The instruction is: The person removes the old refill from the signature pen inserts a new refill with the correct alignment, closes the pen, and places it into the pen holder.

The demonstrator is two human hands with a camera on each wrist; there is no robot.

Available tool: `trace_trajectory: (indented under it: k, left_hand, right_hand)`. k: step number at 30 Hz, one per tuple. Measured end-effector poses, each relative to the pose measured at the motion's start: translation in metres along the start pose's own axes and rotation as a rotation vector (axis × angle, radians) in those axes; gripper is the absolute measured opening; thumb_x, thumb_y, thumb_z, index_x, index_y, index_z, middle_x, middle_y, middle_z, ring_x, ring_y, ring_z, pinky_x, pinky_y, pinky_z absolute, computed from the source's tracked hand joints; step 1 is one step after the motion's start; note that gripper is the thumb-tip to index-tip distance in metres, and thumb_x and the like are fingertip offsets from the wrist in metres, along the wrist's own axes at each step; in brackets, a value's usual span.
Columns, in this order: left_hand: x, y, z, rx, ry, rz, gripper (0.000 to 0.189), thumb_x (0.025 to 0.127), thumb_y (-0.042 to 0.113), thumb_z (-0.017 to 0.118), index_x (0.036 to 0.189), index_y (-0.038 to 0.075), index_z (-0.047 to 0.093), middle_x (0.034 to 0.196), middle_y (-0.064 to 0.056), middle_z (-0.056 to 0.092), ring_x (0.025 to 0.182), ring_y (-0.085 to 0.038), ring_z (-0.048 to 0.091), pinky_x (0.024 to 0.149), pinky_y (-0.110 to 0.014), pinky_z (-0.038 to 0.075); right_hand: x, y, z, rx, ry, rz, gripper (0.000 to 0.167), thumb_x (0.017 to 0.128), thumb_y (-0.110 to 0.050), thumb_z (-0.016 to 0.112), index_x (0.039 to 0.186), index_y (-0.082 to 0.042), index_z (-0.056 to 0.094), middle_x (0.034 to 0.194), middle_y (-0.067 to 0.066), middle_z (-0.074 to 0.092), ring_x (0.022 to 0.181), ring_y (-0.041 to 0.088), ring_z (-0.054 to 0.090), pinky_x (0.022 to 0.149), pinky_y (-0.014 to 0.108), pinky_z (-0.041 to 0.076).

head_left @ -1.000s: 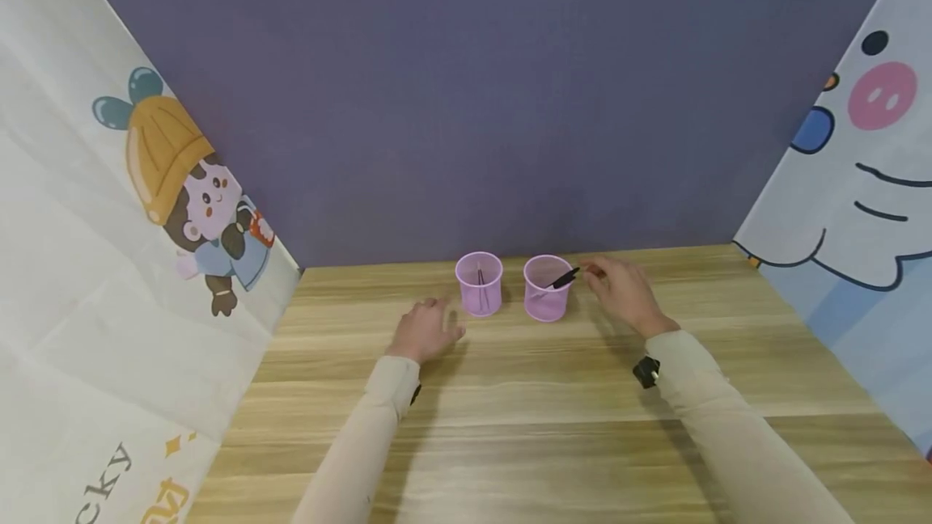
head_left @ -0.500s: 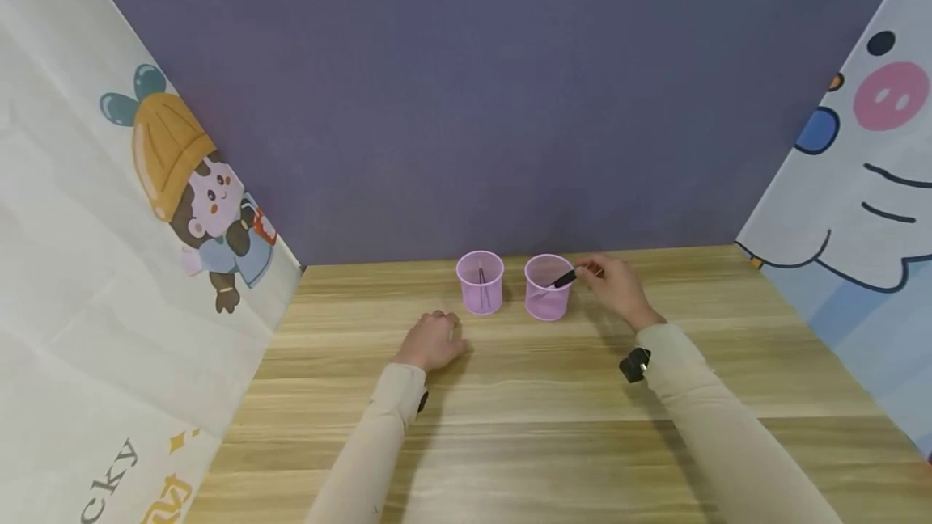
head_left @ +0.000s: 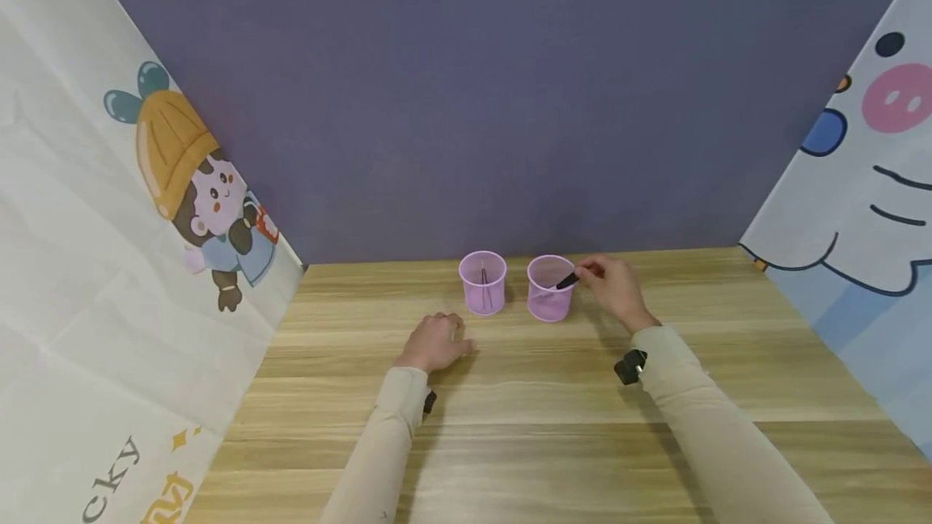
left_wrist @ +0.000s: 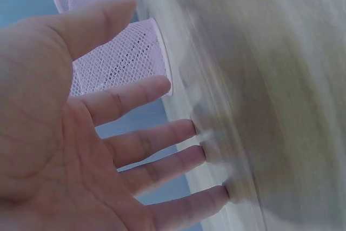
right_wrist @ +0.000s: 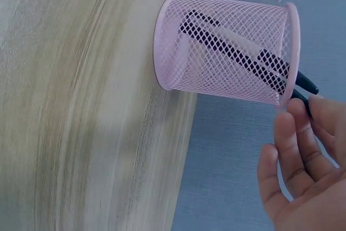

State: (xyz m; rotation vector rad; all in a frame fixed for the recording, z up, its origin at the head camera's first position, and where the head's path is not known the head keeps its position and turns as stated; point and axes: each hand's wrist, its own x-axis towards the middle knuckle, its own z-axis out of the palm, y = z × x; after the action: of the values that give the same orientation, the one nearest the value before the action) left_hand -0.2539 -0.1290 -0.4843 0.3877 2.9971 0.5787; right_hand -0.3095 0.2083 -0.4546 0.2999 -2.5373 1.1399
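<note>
Two pink mesh pen cups stand side by side on the wooden table. My right hand is at the rim of the right cup. Its thumb and fingers pinch the end of a black pen, whose body leans inside that cup. Beside it in the same cup leans a second pen, black-ended with a pale middle. Thin dark sticks stand in the left cup; their kind is unclear. Just in front of the left cup, my left hand holds nothing, its fingertips resting on the table.
A dark blue-grey panel rises behind the table, close behind both cups. White cartoon-printed sheets border the left side and the right side. Each wrist wears a small black camera.
My right hand has moved slightly left and taken hold of the black pen's end. My left hand has drawn back from the left cup and come down on the table.
</note>
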Motion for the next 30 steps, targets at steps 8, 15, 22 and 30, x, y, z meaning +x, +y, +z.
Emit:
trace_trajectory:
  k: [8, 15, 22, 30]
  left_hand:
    - [0.000, 0.000, 0.003, -0.012, 0.008, -0.016, 0.058, 0.091, 0.043, 0.073, 0.132, 0.002, 0.065, 0.125, -0.022, 0.069, 0.119, -0.042, 0.062, 0.106, -0.055, 0.050]
    - [-0.001, 0.001, 0.004, -0.026, 0.024, -0.025, 0.057, 0.092, 0.043, 0.073, 0.132, 0.002, 0.065, 0.125, -0.022, 0.069, 0.117, -0.042, 0.062, 0.104, -0.055, 0.051]
    - [-0.002, 0.002, 0.004, -0.042, 0.045, -0.035, 0.053, 0.093, 0.041, 0.072, 0.129, 0.003, 0.067, 0.127, -0.021, 0.068, 0.119, -0.042, 0.061, 0.103, -0.056, 0.051]
    - [0.001, 0.000, 0.006, -0.051, 0.056, -0.031, 0.051, 0.092, 0.040, 0.072, 0.127, 0.003, 0.068, 0.127, -0.020, 0.069, 0.118, -0.041, 0.061, 0.102, -0.056, 0.052]
  right_hand:
    - [-0.001, -0.003, -0.003, 0.019, 0.028, 0.005, 0.015, 0.098, -0.012, 0.068, 0.105, 0.000, 0.075, 0.086, 0.015, 0.074, 0.074, 0.015, 0.062, 0.067, 0.022, 0.047]
    - [-0.001, -0.006, -0.008, 0.048, 0.051, 0.007, 0.016, 0.099, -0.011, 0.066, 0.107, 0.001, 0.074, 0.087, 0.016, 0.073, 0.073, 0.010, 0.060, 0.066, 0.018, 0.045]
    - [-0.005, -0.012, -0.013, 0.068, 0.091, 0.027, 0.019, 0.101, -0.016, 0.065, 0.109, -0.001, 0.073, 0.088, 0.017, 0.073, 0.075, 0.024, 0.066, 0.063, 0.015, 0.047]
    - [-0.005, -0.018, -0.020, 0.086, 0.170, 0.007, 0.018, 0.100, -0.017, 0.067, 0.107, -0.002, 0.074, 0.082, 0.018, 0.071, 0.068, 0.016, 0.061, 0.056, 0.014, 0.043]
